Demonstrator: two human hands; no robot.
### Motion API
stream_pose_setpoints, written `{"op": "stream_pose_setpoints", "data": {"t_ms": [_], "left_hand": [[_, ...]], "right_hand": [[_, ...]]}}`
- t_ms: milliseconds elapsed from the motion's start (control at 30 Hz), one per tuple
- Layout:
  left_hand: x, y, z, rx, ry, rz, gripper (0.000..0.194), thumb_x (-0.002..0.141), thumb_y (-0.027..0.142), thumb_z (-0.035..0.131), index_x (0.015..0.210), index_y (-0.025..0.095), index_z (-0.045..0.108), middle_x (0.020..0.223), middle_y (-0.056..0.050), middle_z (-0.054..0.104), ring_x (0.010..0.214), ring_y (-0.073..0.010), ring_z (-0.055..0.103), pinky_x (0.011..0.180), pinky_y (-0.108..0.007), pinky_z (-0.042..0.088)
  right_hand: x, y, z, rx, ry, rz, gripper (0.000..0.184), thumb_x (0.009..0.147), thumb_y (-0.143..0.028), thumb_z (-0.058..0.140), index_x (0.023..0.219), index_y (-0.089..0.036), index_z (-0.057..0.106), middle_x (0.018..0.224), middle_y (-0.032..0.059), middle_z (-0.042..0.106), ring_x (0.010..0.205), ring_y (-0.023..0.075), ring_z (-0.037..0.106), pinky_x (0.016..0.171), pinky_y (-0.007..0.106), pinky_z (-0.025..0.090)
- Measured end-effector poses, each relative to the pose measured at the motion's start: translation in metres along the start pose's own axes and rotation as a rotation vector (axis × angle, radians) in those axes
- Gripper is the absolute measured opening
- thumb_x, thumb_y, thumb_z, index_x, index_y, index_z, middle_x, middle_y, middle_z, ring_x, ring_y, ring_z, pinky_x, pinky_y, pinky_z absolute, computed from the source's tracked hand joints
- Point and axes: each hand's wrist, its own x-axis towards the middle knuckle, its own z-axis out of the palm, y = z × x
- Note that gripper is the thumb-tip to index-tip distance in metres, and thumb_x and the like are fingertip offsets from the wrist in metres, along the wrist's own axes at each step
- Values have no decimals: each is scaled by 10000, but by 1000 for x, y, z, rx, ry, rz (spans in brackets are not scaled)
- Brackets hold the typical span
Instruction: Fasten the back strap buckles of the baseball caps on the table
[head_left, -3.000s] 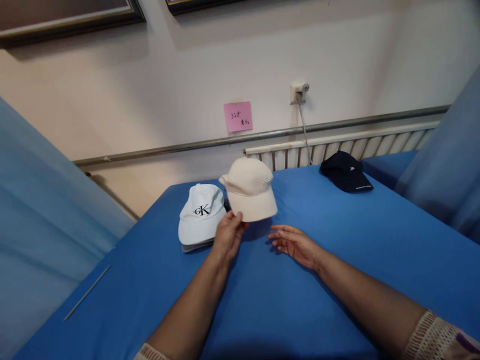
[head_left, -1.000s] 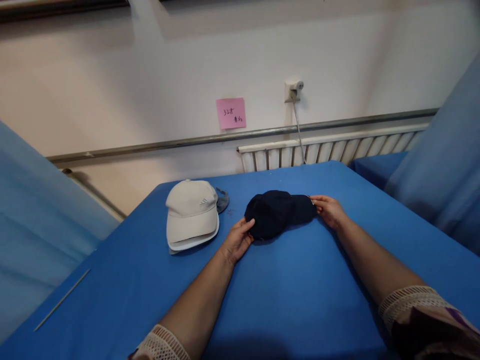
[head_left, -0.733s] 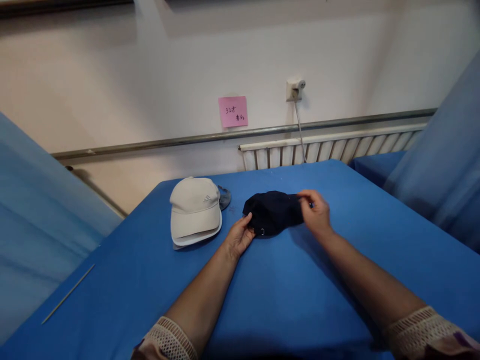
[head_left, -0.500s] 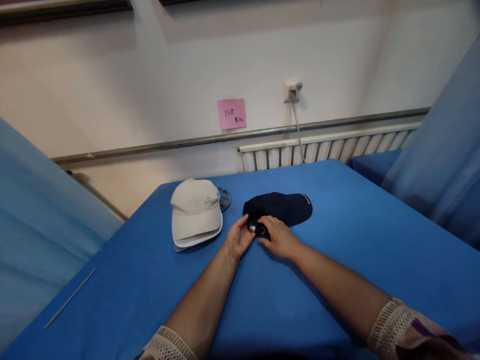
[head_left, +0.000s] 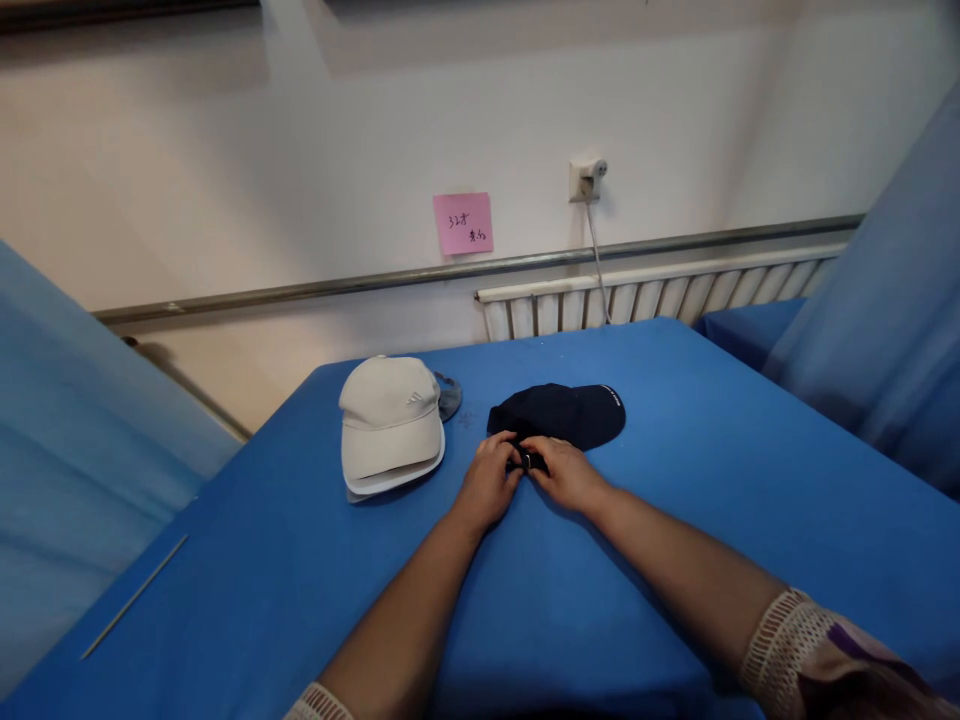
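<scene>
A dark navy baseball cap (head_left: pixel 570 412) lies on the blue-covered table (head_left: pixel 600 600), its brim pointing right and white lettering along the brim's edge. Both hands are at the cap's back strap, where a small metal buckle (head_left: pixel 527 461) shows between them. My left hand (head_left: pixel 491 482) pinches the strap from the left, fingers over the top and thumb below. On the other side of the buckle, my right hand (head_left: pixel 564 473) grips the strap between thumb and fingers. The strap's end is hidden by the fingers.
Left of the hands sits a stack of caps, a cream cap (head_left: pixel 390 415) on top and a grey strap (head_left: pixel 448 395) behind it. A thin stick (head_left: pixel 135 597) lies near the table's left edge. Blue curtains (head_left: pixel 90 470) hang on both sides; a radiator (head_left: pixel 652 295) stands behind.
My left hand has turned over from palm up to palm down and now pinches the strap close to the buckle. My right hand has shifted slightly right; the cap has barely moved.
</scene>
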Motion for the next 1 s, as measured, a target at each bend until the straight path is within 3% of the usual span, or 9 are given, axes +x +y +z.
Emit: {"op": "stream_pose_setpoints", "data": {"t_ms": [100,167,267,333,500,633,733,833,1000], "left_hand": [[2,-7,-2,53,-30,-11,167,677,28,591,682,195,602,1211,-96,586,1197,-268,478,1078,-469,301],[3,-9,-3,-24,-2,-61,125,699,58,582,664,178,571,1227,-102,578,1173,-253,513,1045,-453,351],[5,-12,-6,-211,130,-157,45,746,158,610,765,169,570,1263,-114,565,1122,-238,564,970,-414,430],[6,-13,-8,-238,163,-182,163,739,180,640,894,172,592,1208,-112,595,1083,-233,584,926,-391,460],[7,-10,-5,-45,48,-68,359,718,190,705,1070,194,633,1042,-75,651,1016,-218,598,952,-387,445],[4,0,1,97,58,76,334,723,212,723,1051,216,660,1107,-82,612,1097,-230,547,1003,-395,403],[3,5,3,82,28,104,191,756,207,689,947,218,677,1143,-80,587,1115,-218,536,1004,-373,396],[3,5,3,-13,46,30,34,789,213,644,814,190,641,1085,-70,616,1034,-199,568,958,-352,415],[6,3,0,-492,193,-278,241,804,395,631,839,165,570,978,-60,647,816,-157,592,799,-328,476]], "right_hand": [[0,2,1,28,24,-22,367,807,-119,584,1162,-213,580,1103,82,653,1043,236,587,924,397,439],[0,5,2,70,61,-21,369,810,-111,577,1164,-215,577,1112,78,652,1043,227,593,923,393,452],[1,8,2,158,137,-18,381,835,-119,544,1198,-233,560,1158,71,641,1076,214,591,949,394,454],[2,8,1,212,166,-30,366,856,-128,513,1199,-247,566,1159,62,640,1081,202,593,954,387,456],[1,7,-1,287,191,-8,309,856,-173,531,1147,-251,599,1107,46,659,1042,195,613,932,377,471],[-2,5,0,280,191,19,396,810,-157,575,1196,-245,564,1132,49,660,1036,201,620,926,381,475],[-3,2,-1,252,146,-38,436,787,-105,561,1202,-240,559,1136,52,659,1033,196,618,917,373,478],[-4,0,-1,245,131,-49,396,804,-137,575,1187,-235,571,1123,58,666,1014,201,625,899,375,486],[-3,2,1,238,169,-10,345,828,-167,564,1162,-246,599,1121,52,676,1031,210,628,921,390,477]]}}
